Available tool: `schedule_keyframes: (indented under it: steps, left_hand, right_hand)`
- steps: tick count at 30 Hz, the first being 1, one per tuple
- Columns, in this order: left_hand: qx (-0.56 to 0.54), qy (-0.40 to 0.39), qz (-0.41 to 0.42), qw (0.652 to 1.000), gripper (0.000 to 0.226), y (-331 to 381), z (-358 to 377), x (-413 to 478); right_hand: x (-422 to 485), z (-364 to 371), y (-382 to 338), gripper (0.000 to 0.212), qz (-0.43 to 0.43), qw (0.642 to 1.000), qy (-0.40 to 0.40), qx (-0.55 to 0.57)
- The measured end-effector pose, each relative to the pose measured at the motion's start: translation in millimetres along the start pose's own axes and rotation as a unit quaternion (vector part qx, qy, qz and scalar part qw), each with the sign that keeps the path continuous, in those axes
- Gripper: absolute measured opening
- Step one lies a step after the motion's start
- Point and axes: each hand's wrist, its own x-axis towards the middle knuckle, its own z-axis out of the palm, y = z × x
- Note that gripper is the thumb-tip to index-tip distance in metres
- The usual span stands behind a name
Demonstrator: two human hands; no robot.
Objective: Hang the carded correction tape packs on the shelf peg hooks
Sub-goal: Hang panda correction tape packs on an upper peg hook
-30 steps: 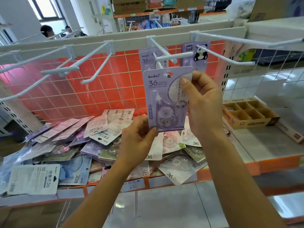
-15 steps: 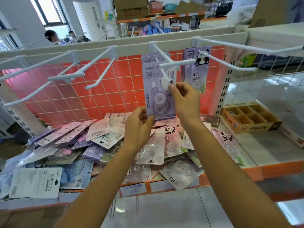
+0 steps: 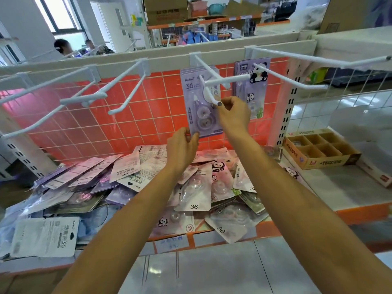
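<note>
Two hands on one pack | purple correction tape pack point(image 3: 198, 107) threaded on white peg hook point(image 3: 210, 95), upper centre of frame | lower left corner pinched by left hand point(image 3: 181, 146) fingers | right edge pinched by right hand point(image 3: 234, 113) fingers beside hook tip | loose packs point(image 3: 197, 192) piled on shelf point(image 3: 350, 192) below

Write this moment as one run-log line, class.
left hand: pinches bottom corner of purple pack | right hand: holds its right edge | pack: on peg hook | loose packs: piled on shelf
</note>
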Motion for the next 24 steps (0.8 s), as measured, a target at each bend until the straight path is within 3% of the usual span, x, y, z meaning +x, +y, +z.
schedule_keyframes:
  steps: [3,6,11,17,20,24]
  left_hand:
    - [0.027,-0.014,-0.032,0.999,0.021,-8,3,-11]
    - [0.027,-0.023,-0.038,0.999,0.037,-14,6,-31]
    - [0.125,-0.083,0.077,0.986,0.027,-26,15,-60]
    - [0.264,-0.1,0.102,0.954,0.026,-41,22,-85]
    - [0.339,-0.101,0.091,0.931,0.026,-47,20,-91]
    - [0.359,-0.108,0.053,0.926,0.034,-50,14,-100]
  right_hand:
    - [-10,-5,16,0.019,0.03,0.999,-0.011,-0.005]
    - [-29,-14,38,0.022,0.056,0.997,-0.035,-0.033]
    - [-59,-27,69,0.023,0.09,0.989,-0.082,-0.089]
    - [-92,-26,82,0.021,0.111,0.969,-0.174,-0.138]
    - [-103,-21,85,0.012,0.128,0.956,-0.203,-0.168]
    - [-112,-18,84,0.007,0.133,0.935,-0.236,-0.228]
